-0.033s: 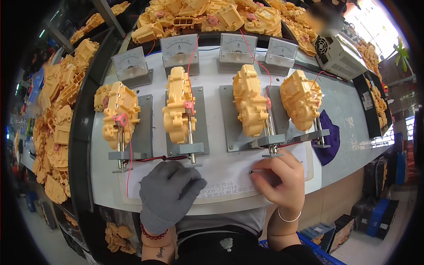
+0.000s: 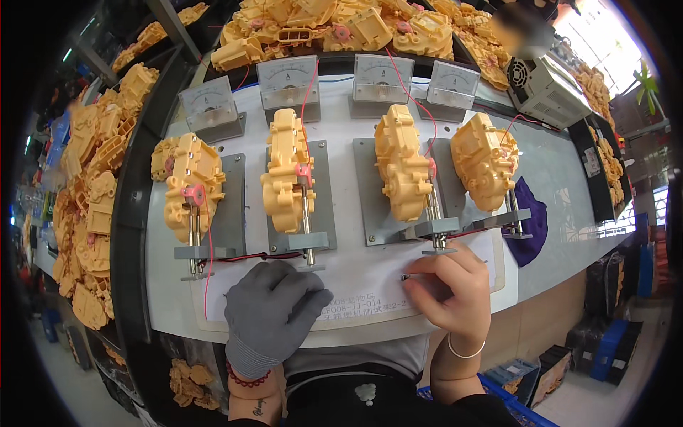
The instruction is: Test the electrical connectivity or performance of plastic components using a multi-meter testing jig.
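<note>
My left hand [image 2: 274,306], in a grey glove, rests on the white sheet with fingers curled together; what they hold, if anything, is hidden. My bare right hand [image 2: 455,288] pinches a small metal piece [image 2: 405,277] at its thumb and index tips, too small to tell its kind. Beyond the hands, yellow plastic gearbox housings stand in grey fixtures: one far left [image 2: 192,185], one left of centre [image 2: 286,174], one right of centre [image 2: 403,164] and one far right [image 2: 486,162]. The closest metal clamp [image 2: 308,242] is just above my left hand; another clamp [image 2: 437,228] is by my right.
Behind the fixtures stand several analog meters [image 2: 288,85]. Heaps of yellow housings lie at the back [image 2: 341,28] and left [image 2: 92,192]. A purple cloth [image 2: 530,220] and a white power supply box [image 2: 548,89] are on the right. Thin red wires [image 2: 409,92] run down to the housings.
</note>
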